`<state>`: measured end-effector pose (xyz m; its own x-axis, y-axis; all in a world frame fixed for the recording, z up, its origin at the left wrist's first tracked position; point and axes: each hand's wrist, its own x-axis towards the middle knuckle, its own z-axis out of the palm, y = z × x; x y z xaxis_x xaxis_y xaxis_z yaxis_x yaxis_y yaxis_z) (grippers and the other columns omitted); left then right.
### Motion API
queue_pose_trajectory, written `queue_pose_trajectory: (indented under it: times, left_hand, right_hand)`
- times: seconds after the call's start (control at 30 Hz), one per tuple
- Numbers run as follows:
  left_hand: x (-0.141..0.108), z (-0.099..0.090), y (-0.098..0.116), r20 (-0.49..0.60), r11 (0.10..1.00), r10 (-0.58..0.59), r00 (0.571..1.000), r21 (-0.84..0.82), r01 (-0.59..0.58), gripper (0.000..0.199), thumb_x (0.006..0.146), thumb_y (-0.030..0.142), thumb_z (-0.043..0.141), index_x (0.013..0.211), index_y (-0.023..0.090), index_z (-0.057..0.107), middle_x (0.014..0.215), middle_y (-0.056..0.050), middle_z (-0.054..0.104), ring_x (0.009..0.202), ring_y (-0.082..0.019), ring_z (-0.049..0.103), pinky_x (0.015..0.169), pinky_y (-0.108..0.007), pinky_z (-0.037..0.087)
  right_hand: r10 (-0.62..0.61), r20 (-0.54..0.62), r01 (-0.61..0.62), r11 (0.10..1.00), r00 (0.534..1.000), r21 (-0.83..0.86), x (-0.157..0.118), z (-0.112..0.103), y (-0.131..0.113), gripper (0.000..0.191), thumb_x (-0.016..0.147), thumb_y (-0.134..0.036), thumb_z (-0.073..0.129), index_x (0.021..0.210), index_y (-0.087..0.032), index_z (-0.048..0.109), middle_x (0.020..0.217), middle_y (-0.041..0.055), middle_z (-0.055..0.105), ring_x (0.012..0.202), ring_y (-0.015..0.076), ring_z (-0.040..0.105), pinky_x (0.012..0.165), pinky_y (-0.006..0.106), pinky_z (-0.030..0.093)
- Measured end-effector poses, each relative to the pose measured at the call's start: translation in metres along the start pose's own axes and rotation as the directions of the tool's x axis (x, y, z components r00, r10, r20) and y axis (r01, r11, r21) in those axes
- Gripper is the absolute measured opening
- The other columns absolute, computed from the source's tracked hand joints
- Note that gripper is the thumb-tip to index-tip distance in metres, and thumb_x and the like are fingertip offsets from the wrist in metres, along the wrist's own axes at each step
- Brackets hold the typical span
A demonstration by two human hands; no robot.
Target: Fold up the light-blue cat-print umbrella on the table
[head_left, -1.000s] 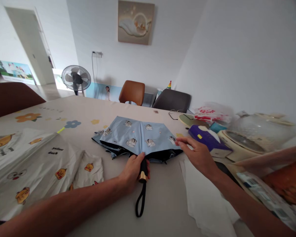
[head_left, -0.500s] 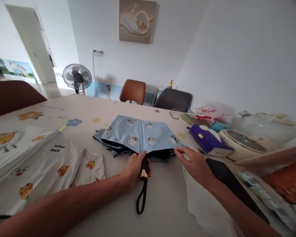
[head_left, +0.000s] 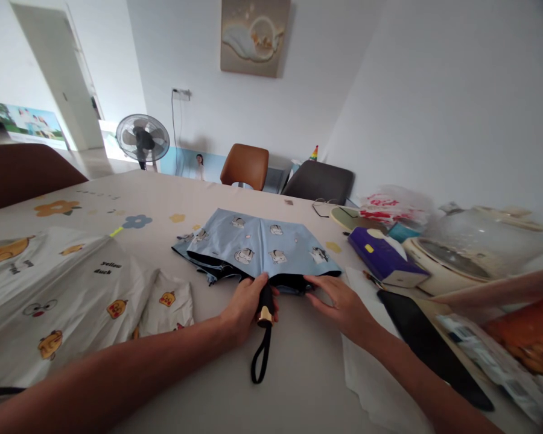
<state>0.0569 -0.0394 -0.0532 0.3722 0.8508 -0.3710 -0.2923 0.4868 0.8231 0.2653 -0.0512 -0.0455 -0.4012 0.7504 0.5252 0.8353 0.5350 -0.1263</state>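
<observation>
A light blue umbrella with cartoon cat prints lies partly folded on the table, its canopy loose and spread, black lining showing along the near edge. My left hand is closed around its black handle, just below the canopy. The handle has a gold end and a black wrist strap. At the canopy's right near edge is my right hand, thumb and forefinger apart, fingertips at the rim by a rib tip. Whether they touch the rib is hard to make out.
A whitish fabric with yellow duck prints covers the table's left side. To the right are a purple tissue box, a black flat object, white paper, glasses and a glass-lidded pot. Chairs stand behind.
My right hand has moved left along the canopy's near edge, from its right corner to a rib tip. My left hand keeps its hold on the handle.
</observation>
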Motion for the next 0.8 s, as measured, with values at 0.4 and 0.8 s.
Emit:
queue_pose_trajectory:
  times: [0.4,0.8]
  left_hand:
    - [0.0,0.0,0.001,0.013,0.999,0.029,0.999,-0.022,-0.029,0.037,0.082,0.043,0.041,0.073,0.01,0.056,0.05,-0.004,0.054,0.039,-0.012,0.05,0.041,-0.023,0.035]
    - [-0.001,0.002,0.001,-0.045,0.999,-0.007,0.999,0.039,0.009,0.031,0.082,0.04,0.04,0.074,0.012,0.052,0.049,-0.001,0.053,0.036,-0.011,0.049,0.038,-0.023,0.033]
  right_hand:
    - [-0.091,-0.187,0.089,0.996,0.978,-0.018,0.022,0.012,-0.023,0.015,0.085,-0.018,0.045,0.092,-0.018,0.058,0.081,0.0054,0.066,0.076,0.0162,0.062,0.069,0.028,0.049]
    - [0.572,-0.205,-0.579,0.815,0.794,0.03,0.05,-0.024,0.017,0.027,0.078,-0.039,0.047,0.079,-0.018,0.064,0.081,0.0062,0.065,0.071,0.0175,0.058,0.064,0.027,0.041]
